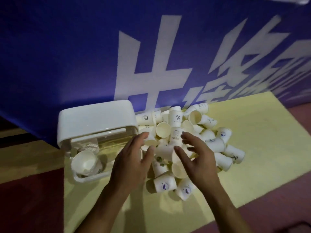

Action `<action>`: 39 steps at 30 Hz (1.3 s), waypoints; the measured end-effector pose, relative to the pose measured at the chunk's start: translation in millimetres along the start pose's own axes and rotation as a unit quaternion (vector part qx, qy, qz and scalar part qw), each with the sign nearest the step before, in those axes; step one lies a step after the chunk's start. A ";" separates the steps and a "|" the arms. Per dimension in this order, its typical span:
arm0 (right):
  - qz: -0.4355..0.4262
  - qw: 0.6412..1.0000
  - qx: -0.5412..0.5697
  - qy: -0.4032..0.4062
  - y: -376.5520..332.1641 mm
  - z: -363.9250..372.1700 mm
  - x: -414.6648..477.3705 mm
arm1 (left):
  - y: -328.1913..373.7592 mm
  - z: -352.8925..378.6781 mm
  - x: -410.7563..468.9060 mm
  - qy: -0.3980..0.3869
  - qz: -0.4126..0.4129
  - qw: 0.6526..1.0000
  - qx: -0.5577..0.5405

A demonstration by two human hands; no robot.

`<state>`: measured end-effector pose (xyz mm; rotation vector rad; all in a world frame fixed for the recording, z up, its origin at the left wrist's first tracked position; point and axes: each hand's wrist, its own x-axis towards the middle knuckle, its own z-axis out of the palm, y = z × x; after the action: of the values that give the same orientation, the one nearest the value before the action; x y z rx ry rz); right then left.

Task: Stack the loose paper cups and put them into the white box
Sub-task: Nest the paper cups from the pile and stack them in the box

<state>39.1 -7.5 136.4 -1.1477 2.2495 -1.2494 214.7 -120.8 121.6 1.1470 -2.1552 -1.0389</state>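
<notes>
Head view, dim light. Loose paper cups (164, 149) lay heaped on a yellow mat (252, 157), most of them tipped on their sides, some mouth-up, and a few stood bottom-up. Most were white with small printed marks. One upright cup (175, 117) at the far side carried a percent sign.

White box (96, 118) sat just left of the heap, touching its nearest cups. It had a white cap at the far end and clear walls nearer the camera. A nested stack of cups (84, 161) lay inside at the near end, mouths toward the camera. How many were in the stack could not be made out.

Left hand (133, 163) was held over the left edge of the heap, between the box and the cups, palm down. Grip spread, fingers straight, holding nothing.

Right hand (198, 158) was over the middle of the heap. Grip spread, fingers slightly bent, thumb out toward the left hand. It pinched nothing that could be seen, and contact with the cups beneath could not be told.

Blue banner (67, 56) with large white characters rose behind the mat. Dark red floor (25, 207) showed at the lower left.
</notes>
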 end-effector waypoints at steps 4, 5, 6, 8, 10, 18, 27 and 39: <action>0.068 0.992 0.058 0.092 22.4 -79.8 3.8 | 57.3 42.1 36.0 -0.059 0.066 0.995 0.038; 0.081 0.989 0.067 0.102 30.5 -93.4 4.4 | 67.9 53.9 43.4 -0.075 0.082 0.992 0.053; 0.093 0.987 0.075 0.108 40.6 -109.1 5.3 | 80.0 69.9 51.7 -0.092 0.099 0.989 0.066; 0.113 0.983 0.081 0.116 63.8 -136.5 6.6 | 102.2 106.2 68.4 -0.120 0.125 0.980 0.099; 0.127 0.981 0.089 0.116 88.5 -158.8 10.7 | 120.4 145.2 86.2 -0.151 0.132 0.971 0.133; 0.193 0.973 0.095 0.087 209.7 -246.9 46.0 | 164.8 350.4 161.0 -0.288 0.032 0.924 0.250; 0.245 0.967 0.063 0.024 295.6 -289.5 69.3 | 143.7 446.6 187.9 -0.301 -0.072 0.884 0.350; 0.158 0.954 -0.103 -0.232 367.7 -225.3 76.8 | 190.2 398.6 171.6 -0.128 -0.061 0.990 -0.001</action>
<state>-326.5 167.2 -30.1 -0.9697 2.1173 -0.5598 -246.2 -39.6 47.9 1.2145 -2.3005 -1.3033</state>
